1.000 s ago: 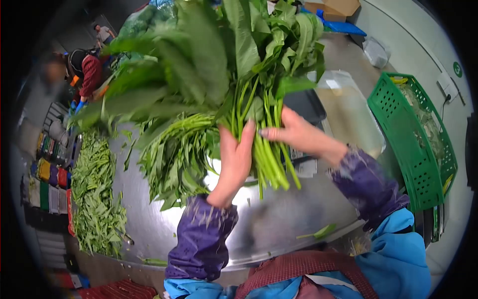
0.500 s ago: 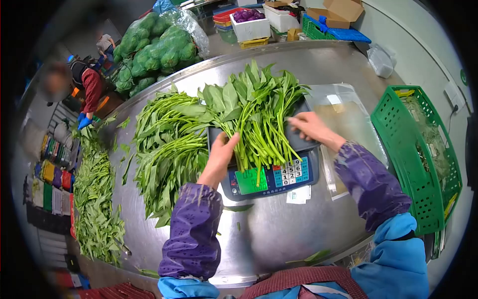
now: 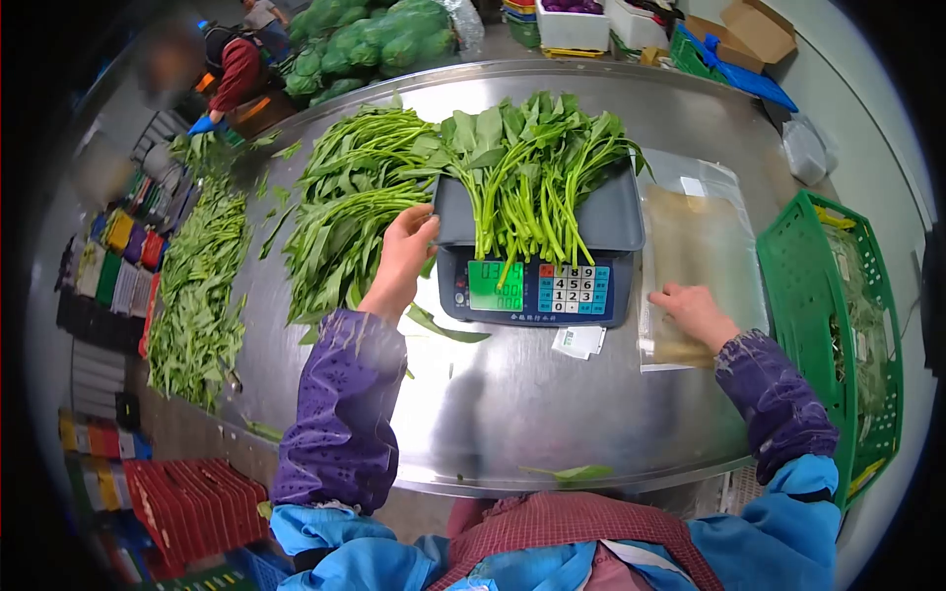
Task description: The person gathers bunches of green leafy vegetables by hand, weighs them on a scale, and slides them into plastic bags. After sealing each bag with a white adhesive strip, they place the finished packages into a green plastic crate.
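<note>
Left hand (image 3: 402,251): fingers half open, loosely bent, at left edge of weighing tray (image 3: 603,219); contact unclear. Right hand (image 3: 698,310): fingers bent, tips on clear plastic bags (image 3: 680,236); grip cannot be told. Bunch of long-stemmed leafy greens (image 3: 532,177): lies on tray, stem ends toward person, some over front panel of digital scale (image 3: 616,305). Display (image 3: 496,286): lit green. Larger greens pile (image 3: 345,212): left of scale, on metal table (image 3: 552,414). Green perforated crate (image 3: 813,315): right of bags.
</note>
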The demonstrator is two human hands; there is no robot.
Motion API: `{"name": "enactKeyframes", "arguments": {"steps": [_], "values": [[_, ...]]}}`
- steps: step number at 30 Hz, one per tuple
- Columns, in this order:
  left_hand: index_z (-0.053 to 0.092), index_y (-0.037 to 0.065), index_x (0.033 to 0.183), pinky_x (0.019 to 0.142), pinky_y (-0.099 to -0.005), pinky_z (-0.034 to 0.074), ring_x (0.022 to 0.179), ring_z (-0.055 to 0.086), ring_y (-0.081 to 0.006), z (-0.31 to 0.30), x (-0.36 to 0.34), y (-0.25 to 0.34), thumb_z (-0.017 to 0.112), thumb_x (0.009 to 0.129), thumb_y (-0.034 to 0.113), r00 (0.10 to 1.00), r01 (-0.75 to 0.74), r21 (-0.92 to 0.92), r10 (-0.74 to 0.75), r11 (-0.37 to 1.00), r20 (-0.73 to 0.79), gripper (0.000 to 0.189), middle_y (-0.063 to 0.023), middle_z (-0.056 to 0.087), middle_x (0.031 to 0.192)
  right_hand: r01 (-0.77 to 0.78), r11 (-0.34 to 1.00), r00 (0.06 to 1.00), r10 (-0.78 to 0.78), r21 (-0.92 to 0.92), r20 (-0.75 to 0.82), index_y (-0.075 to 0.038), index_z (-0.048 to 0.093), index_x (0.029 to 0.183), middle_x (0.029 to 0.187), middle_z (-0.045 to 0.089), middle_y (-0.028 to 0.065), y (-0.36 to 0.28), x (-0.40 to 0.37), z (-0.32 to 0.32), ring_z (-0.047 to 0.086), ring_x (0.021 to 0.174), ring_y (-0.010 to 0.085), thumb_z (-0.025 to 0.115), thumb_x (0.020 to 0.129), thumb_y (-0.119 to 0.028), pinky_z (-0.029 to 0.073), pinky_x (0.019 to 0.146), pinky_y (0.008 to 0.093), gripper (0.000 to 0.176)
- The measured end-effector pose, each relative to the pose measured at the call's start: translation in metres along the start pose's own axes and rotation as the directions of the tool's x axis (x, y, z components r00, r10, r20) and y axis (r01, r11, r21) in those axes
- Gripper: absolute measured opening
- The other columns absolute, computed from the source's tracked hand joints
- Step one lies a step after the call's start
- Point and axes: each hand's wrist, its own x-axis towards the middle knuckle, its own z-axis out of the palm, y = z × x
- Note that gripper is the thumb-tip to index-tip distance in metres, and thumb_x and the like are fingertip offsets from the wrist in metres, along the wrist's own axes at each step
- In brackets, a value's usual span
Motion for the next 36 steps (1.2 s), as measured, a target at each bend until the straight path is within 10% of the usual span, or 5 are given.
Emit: {"name": "enactKeyframes", "arguments": {"steps": [7,18,22,28,36], "values": [[0.056,0.003,0.111,0.075,-0.0237,0.04,0.086,0.051,-0.0097,0.023,-0.005,0.022,0.055,0.086,0.015,0.989,-0.15,0.117,0.149,0.982,0.019,0.029,-0.002,0.058,0.097,0.093,0.995,0.968,-0.084,-0.027,0.238,-0.013,0.057,0.094,0.072,0.059,0.0091,-0.013,0.008,-0.041,0.06,0.072,0.0271,0.068,0.066,-0.017,0.047,0.057,0.0376,0.03],[0.066,0.002,0.086,0.061,-0.0259,0.044,0.065,0.056,-0.0138,0.081,0.063,0.037,0.064,0.076,0.02,0.913,-0.383,0.344,0.409,0.857,-0.001,0.021,-0.0062,0.063,0.074,-0.083,0.732,0.963,0.232,0.677,-0.133,-0.006,0.06,0.083,0.079,0.061,0.0114,-0.026,0.081,-0.11,0.058,0.076,0.029,0.057,0.076,-0.016,0.045,0.067,0.0397,0.013],[0.063,-0.001,0.093,0.069,-0.0237,0.04,0.075,0.051,-0.0091,0.063,0.064,0.032,0.059,0.082,0.016,0.948,-0.311,0.303,0.318,0.901,0.027,0.02,-0.0033,0.061,0.082,-0.007,0.741,0.911,0.282,0.672,-0.301,-0.005,0.06,0.08,0.074,0.06,0.0084,-0.036,0.138,-0.1,0.057,0.066,0.0266,0.06,0.073,-0.019,0.044,0.059,0.0347,0.016],[0.062,-0.001,0.094,0.069,-0.0214,0.039,0.075,0.049,-0.0062,0.034,0.052,0.01,0.058,0.083,0.012,0.942,-0.337,0.112,0.335,0.935,0.032,0.018,0.0002,0.06,0.083,-0.366,0.886,0.868,0.435,0.283,-0.239,-0.006,0.063,0.074,0.079,0.063,0.0113,-0.055,0.208,-0.079,0.062,0.074,0.0288,0.06,0.068,-0.028,0.048,0.065,0.0401,0.023],[0.058,0.0,0.105,0.072,-0.022,0.042,0.079,0.052,-0.0092,-0.012,-0.024,-0.004,0.053,0.087,0.01,0.974,-0.163,-0.134,0.181,0.978,0.135,0.022,-0.0017,0.059,0.089,0.082,0.142,0.705,0.692,0.987,-0.158,-0.002,0.057,0.078,0.064,0.055,0.0009,-0.064,0.158,-0.114,0.053,0.059,0.0109,0.055,0.078,-0.014,0.043,0.054,0.0252,0.011]]}}
